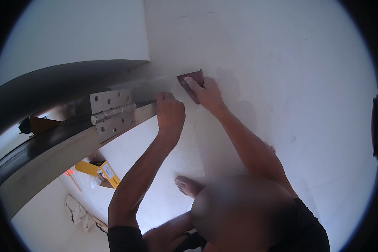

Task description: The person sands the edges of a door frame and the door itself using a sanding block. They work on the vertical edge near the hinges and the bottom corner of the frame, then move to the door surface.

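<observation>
Pinched in my right hand (206,91) is a brown sheet of sandpaper (190,86), lying against the pale, smudged surface (239,50), with the thumb on top of it. Pale dust coats the tips of that hand. To its left, my left hand (170,112) has its fingers curled over the far end of a long door panel edge (59,153); the fingertips are partly hidden. A silver butt hinge (113,113) with several screw holes sits on that edge, just left of my left hand, its leaves spread.
A dark curved panel (63,75) runs along the upper left. Below the door edge stand an open yellow box (109,174) with a clear plastic bag, an orange-handled tool (68,172) and a crumpled light cloth (77,214). My bare foot (189,187) is beneath my arms.
</observation>
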The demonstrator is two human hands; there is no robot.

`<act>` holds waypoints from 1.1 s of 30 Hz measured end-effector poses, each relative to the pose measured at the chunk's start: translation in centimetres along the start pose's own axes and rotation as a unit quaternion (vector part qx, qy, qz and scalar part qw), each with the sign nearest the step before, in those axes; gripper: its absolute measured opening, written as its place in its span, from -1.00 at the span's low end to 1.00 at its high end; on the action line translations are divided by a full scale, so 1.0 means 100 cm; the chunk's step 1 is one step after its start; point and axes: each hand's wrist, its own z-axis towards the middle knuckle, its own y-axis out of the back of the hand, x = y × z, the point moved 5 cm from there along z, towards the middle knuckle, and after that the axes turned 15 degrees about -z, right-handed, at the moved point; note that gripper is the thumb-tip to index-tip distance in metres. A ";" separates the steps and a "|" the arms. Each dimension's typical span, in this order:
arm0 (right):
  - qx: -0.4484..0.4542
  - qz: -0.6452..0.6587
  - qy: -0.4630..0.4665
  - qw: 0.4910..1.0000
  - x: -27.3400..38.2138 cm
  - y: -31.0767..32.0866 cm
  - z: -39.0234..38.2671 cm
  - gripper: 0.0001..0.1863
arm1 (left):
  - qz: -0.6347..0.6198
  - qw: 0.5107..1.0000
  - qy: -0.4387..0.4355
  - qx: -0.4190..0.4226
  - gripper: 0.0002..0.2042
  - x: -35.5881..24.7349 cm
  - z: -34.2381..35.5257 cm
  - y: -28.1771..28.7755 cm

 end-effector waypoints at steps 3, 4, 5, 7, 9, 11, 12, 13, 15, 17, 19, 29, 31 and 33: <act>0.018 -0.083 0.091 0.992 0.024 -0.010 -0.008 -0.59 | -0.069 0.996 -0.057 0.002 -0.83 -0.023 -0.030 -0.006; 0.040 -0.100 0.096 0.990 0.028 -0.014 -0.007 -0.59 | -0.112 0.991 -0.074 0.014 -0.82 -0.032 -0.040 -0.013; 0.062 -0.118 0.100 0.986 0.032 -0.017 -0.002 -0.58 | -0.140 0.987 -0.085 -0.008 -0.82 -0.035 -0.049 -0.015; 0.081 -0.129 0.105 0.983 0.031 -0.022 0.009 -0.57 | -0.194 0.974 -0.103 -0.048 -0.76 -0.040 -0.061 -0.021; 0.078 -0.119 0.109 0.984 0.032 -0.026 0.021 -0.57 | -0.258 0.958 -0.092 -0.087 -0.73 -0.028 -0.064 -0.030; 0.098 -0.081 0.078 0.989 0.033 -0.022 0.025 -0.56 | -0.328 0.935 -0.074 -0.111 -0.71 -0.016 -0.058 -0.047; 0.113 -0.063 0.063 0.990 0.035 -0.020 0.026 -0.55 | -0.366 0.922 -0.059 -0.114 -0.70 -0.009 -0.053 -0.059; 0.146 -0.061 0.058 0.986 0.032 -0.021 0.030 -0.56 | -0.401 0.907 -0.046 -0.119 -0.70 -0.003 -0.048 -0.067; 0.212 -0.060 0.046 0.974 0.022 -0.021 0.039 -0.59 | -0.402 0.900 -0.090 -0.141 -0.71 -0.007 -0.034 -0.078; 0.257 -0.011 0.103 0.961 0.027 -0.018 0.036 -0.62 | -0.424 0.887 -0.122 -0.140 -0.69 -0.016 -0.022 -0.089; 0.300 -0.001 0.129 0.945 0.028 -0.020 0.032 -0.65 | -0.432 0.869 -0.110 -0.216 -0.65 -0.028 -0.013 -0.098; 0.445 -0.137 0.118 0.877 0.029 -0.040 0.017 -0.77 | -0.521 0.847 -0.051 -0.095 -0.58 -0.040 0.000 -0.137; 0.451 -0.094 0.158 0.873 0.026 -0.038 0.010 -0.74 | -0.500 0.854 -0.074 -0.125 -0.59 -0.041 -0.006 -0.133; 0.428 -0.027 0.192 0.883 0.026 -0.033 0.006 -0.65 | -0.507 0.846 -0.075 -0.146 -0.60 -0.039 -0.007 -0.128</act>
